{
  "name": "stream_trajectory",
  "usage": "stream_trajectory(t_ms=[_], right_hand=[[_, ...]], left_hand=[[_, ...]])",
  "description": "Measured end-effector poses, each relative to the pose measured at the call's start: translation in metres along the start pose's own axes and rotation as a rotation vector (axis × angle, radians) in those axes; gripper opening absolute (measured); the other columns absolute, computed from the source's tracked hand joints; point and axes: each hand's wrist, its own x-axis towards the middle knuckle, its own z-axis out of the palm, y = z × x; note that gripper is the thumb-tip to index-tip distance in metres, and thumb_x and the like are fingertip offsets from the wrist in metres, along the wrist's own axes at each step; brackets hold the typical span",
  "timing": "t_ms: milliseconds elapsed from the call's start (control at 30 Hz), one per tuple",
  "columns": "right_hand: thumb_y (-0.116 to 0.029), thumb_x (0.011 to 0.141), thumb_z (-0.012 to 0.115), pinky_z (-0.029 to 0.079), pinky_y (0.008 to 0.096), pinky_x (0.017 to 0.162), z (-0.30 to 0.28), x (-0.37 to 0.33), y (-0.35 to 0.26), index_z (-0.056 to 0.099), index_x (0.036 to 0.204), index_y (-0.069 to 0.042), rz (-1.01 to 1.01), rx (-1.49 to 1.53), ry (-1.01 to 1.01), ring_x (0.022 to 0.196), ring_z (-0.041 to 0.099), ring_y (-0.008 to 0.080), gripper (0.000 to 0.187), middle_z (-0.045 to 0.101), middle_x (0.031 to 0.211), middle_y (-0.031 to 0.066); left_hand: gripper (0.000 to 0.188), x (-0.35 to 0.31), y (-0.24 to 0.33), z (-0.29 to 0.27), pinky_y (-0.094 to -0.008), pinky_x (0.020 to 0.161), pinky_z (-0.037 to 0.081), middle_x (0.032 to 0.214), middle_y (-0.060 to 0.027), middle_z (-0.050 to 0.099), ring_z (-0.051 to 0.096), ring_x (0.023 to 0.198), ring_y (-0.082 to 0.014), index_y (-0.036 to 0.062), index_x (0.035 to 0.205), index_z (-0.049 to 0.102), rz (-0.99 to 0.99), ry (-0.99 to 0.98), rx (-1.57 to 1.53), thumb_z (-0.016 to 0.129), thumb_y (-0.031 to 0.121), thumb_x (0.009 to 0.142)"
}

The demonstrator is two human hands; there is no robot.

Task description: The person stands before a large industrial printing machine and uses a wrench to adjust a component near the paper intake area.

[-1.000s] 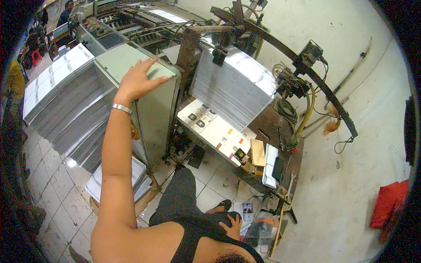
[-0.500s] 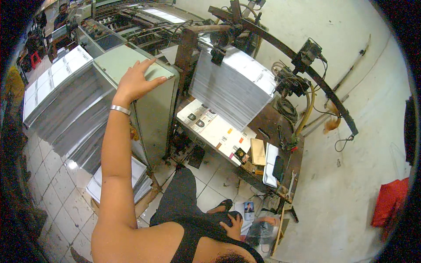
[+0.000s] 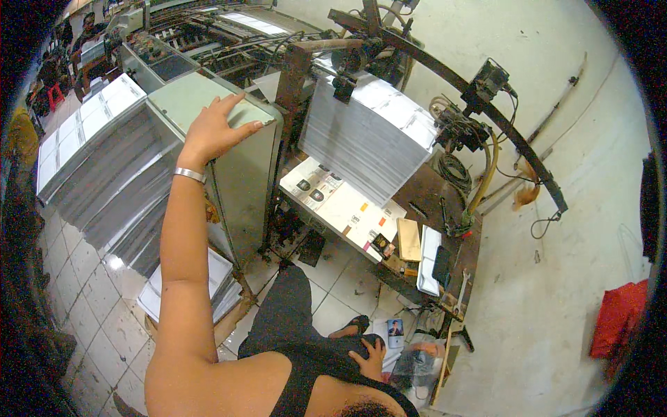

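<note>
Both hands are empty: the left hand, fingers and thumb spread, rests on the green cabinet at upper left of centre; the right hand lies spread on the knee at bottom centre. One paper stack stands piled at upper left, a second stack at upper centre by the desk. How much is done or left cannot be told.
</note>
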Motion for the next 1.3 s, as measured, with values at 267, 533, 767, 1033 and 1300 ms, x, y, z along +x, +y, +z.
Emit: stream_trajectory(t_ms=[267, 533, 767, 1033, 1300], right_hand=[[-0.053, 0.073, 0.083, 0.024, 0.0562, 0.119, 0.002, 0.002, 0.007, 0.068, 0.132, -0.021, -0.074, -0.051, -0.031, 0.144, 0.023, 0.0519, 0.068, 0.034, 0.155, 0.0316], [-0.055, 0.074, 0.082, 0.024, 0.0575, 0.119, 0.002, 0.001, 0.007, 0.065, 0.135, -0.021, 0.001, -0.039, -0.037, 0.144, 0.023, 0.0524, 0.072, 0.031, 0.156, 0.0327], [-0.055, 0.074, 0.082, 0.025, 0.0565, 0.119, 0.006, 0.002, 0.015, 0.065, 0.135, -0.021, -0.008, -0.043, -0.041, 0.143, 0.023, 0.0523, 0.072, 0.03, 0.156, 0.033], [-0.054, 0.074, 0.083, 0.026, 0.0555, 0.119, 0.001, 0.002, 0.008, 0.066, 0.133, -0.02, 0.004, -0.043, -0.033, 0.143, 0.025, 0.0521, 0.071, 0.033, 0.155, 0.0329], [-0.053, 0.072, 0.084, 0.026, 0.0545, 0.119, 0.002, 0.001, 0.005, 0.067, 0.132, -0.02, 0.037, -0.013, -0.023, 0.144, 0.024, 0.0507, 0.071, 0.033, 0.156, 0.0308]], left_hand=[[0.088, -0.001, 0.002, -0.002, -0.0521, 0.121, 0.027, 0.15, -0.0172, 0.051, 0.036, 0.146, -0.0419, 0.0134, 0.148, 0.051, -0.001, -0.004, -0.016, 0.07, 0.066, 0.08], [0.087, -0.001, 0.006, -0.005, -0.0504, 0.121, 0.028, 0.148, -0.0189, 0.053, 0.04, 0.143, -0.0405, 0.0129, 0.147, 0.051, -0.005, -0.013, -0.019, 0.07, 0.065, 0.081], [0.085, -0.002, 0.001, -0.001, -0.0494, 0.12, 0.03, 0.146, -0.0192, 0.054, 0.047, 0.138, -0.0379, 0.0123, 0.146, 0.052, 0.0, 0.026, -0.012, 0.07, 0.064, 0.08], [0.084, -0.001, 0.004, -0.003, -0.0477, 0.116, 0.035, 0.143, -0.0199, 0.056, 0.05, 0.133, -0.0388, 0.0118, 0.145, 0.053, 0.005, 0.028, -0.037, 0.071, 0.063, 0.08], [0.086, -0.001, 0.002, -0.003, -0.0485, 0.12, 0.029, 0.146, -0.0214, 0.053, 0.042, 0.141, -0.0424, 0.0116, 0.146, 0.052, 0.002, 0.017, -0.06, 0.071, 0.063, 0.08]])
